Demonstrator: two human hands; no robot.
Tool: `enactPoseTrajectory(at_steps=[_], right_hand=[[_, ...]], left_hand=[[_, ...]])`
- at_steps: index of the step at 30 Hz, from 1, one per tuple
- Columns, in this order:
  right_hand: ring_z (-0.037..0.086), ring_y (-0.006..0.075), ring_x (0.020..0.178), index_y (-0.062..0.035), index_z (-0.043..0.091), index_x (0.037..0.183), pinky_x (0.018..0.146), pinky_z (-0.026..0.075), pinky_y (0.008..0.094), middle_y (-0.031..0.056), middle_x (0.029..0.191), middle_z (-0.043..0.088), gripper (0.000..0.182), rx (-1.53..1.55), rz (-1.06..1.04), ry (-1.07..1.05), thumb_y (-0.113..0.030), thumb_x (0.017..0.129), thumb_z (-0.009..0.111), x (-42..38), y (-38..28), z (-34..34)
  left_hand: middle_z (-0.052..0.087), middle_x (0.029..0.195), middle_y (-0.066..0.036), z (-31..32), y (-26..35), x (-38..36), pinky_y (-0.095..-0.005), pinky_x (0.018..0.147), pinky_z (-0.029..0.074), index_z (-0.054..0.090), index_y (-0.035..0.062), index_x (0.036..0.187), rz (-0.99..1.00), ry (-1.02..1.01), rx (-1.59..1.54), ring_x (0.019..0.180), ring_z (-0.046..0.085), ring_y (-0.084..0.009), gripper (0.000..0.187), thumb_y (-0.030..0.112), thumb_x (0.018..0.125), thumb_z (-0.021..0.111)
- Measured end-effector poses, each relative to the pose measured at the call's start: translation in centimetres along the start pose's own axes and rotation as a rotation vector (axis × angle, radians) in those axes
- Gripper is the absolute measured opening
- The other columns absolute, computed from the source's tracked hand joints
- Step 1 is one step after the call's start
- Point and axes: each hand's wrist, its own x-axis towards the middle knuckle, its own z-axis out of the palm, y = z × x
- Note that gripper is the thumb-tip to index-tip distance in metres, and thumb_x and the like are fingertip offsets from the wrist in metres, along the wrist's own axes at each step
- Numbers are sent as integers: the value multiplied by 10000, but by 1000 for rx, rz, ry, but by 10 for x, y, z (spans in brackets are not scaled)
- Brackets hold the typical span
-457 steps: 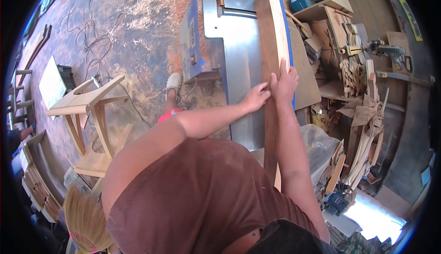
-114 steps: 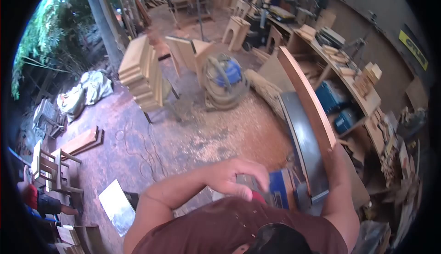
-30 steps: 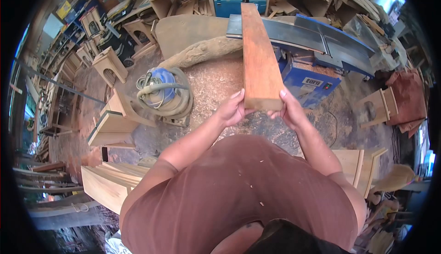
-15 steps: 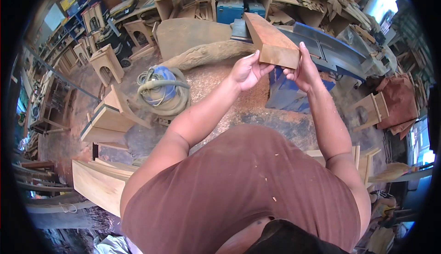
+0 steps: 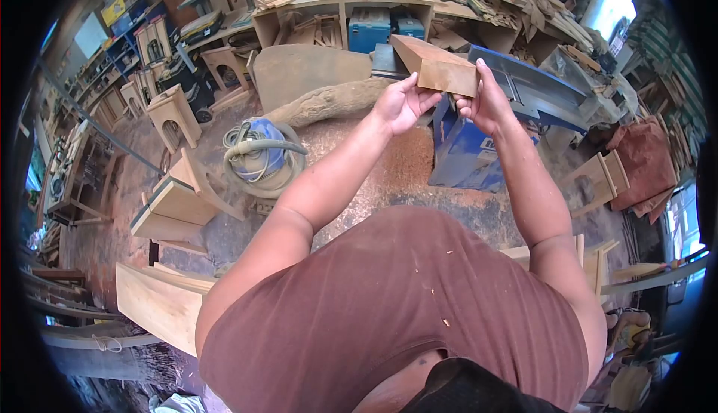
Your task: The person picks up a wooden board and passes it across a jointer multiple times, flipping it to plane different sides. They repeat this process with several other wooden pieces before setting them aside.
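Note:
A thick wooden block (image 5: pixel 447 76) is held out in front of me, its pale end facing me and its reddish top running away. My left hand (image 5: pixel 404 106) grips the near left corner, thumb on the side and fingers curled below. At the near right corner, my right hand (image 5: pixel 486 103) has its thumb up along the side and its fingers bent under the end. Behind and beneath the block stands a blue machine with a long metal bed (image 5: pixel 531 88), overlapped by the block in this view. The block's far end reaches over the machine's left part.
A blue shop vacuum (image 5: pixel 258 151) with a coiled hose sits on the shaving-strewn floor to the left. A curved log (image 5: pixel 329 103) lies behind it. Wooden stools (image 5: pixel 173 110) and boards (image 5: pixel 161 297) stand at left. A cluttered workbench (image 5: pixel 344 0) spans the back.
The near end of the block has dropped, so less of its top shows and the end faces me more squarely. Both hands keep their hold. The camera view has tilted up slightly.

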Motion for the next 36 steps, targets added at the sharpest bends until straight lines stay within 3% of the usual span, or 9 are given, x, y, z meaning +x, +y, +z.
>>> enactPoseTrajectory(at_steps=[13,19,21,23,25,27,28,30,36], right_hand=[[612,140,514,-68,504,1182,438,540,251,71,731,617,543,-8,-6,8,-563,996,380,-1,-7,5],[626,132,532,-37,462,1219,438,552,247,89,781,626,522,-36,66,26,-505,1011,365,-13,23,2],[631,131,566,-22,429,1248,462,558,240,101,820,623,509,-58,87,15,-471,1019,354,-28,52,4],[632,129,608,-23,394,1290,500,567,228,124,903,615,467,-101,242,32,-399,1018,348,-37,95,-5],[632,136,636,-91,284,1438,527,575,234,158,983,592,497,-52,323,-43,-327,1005,351,-50,133,-6],[633,156,639,-235,98,1540,541,581,272,187,1093,557,616,28,363,-50,-275,986,367,-53,180,-14],[633,156,639,-235,98,1540,541,581,272,187,1093,557,616,35,365,-46,-275,986,367,-53,196,-17],[632,173,641,-357,-47,1545,555,580,309,176,1175,537,692,99,422,-52,-275,1007,381,-53,225,-22],[633,191,678,-365,-82,1547,579,561,309,159,1307,499,696,70,518,44,-361,1043,398,-53,278,-43]], left_hand=[[611,1202,-169,7,2,2,-403,987,541,473,-48,1292,17,-3,-12,1096,629,-269,383,214,1042,350],[608,1238,-166,-9,-5,-18,-419,1006,504,460,-39,1328,-23,71,123,1143,610,-269,493,343,1047,325],[549,1350,-147,-25,-9,-38,-489,1051,431,441,29,1387,-173,277,270,1248,534,-298,562,454,1033,342],[535,1375,-137,-50,-17,-58,-498,1076,390,421,71,1421,-290,279,401,1298,493,-280,627,544,1013,354],[532,1377,-141,-61,-31,-75,-492,1074,394,397,95,1441,-304,415,347,1306,485,-270,595,503,1009,427],[540,1372,-145,-64,-54,-88,-489,1064,404,388,86,1443,-335,558,464,1268,521,-272,569,453,1013,449],[548,1366,-148,-68,-64,-94,-486,1055,415,379,76,1445,-359,699,581,1229,557,-274,546,403,1017,470],[526,1386,-141,-101,-79,-108,-466,1057,412,345,78,1464,-357,696,563,1235,548,-264,555,364,1012,496],[386,1504,-171,-152,-117,-128,-382,1116,322,181,91,1550,-269,726,656,1376,384,-253,670,256,1003,532]])
